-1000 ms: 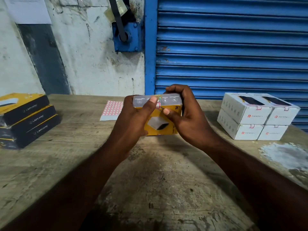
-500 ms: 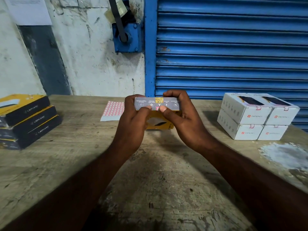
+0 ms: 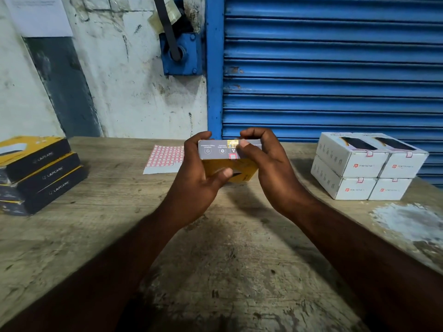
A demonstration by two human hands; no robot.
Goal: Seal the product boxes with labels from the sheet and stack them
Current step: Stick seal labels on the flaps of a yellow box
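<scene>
Yellow box point(image 3: 215, 149) held just over the bench point(image 3: 227, 259); grip of the left hand point(image 3: 196, 178) wraps one end, that of the right hand point(image 3: 271, 168) the other; the label point(image 3: 233, 156) straddles the flap seam; I'd thumb it flat across both faces.

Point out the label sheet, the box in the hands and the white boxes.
label sheet point(image 3: 165, 156): head view, its red-outlined label grid.
held box point(image 3: 215, 149): head view, its grey side face.
white boxes point(image 3: 366, 164): head view, front face of an upper box.
</scene>
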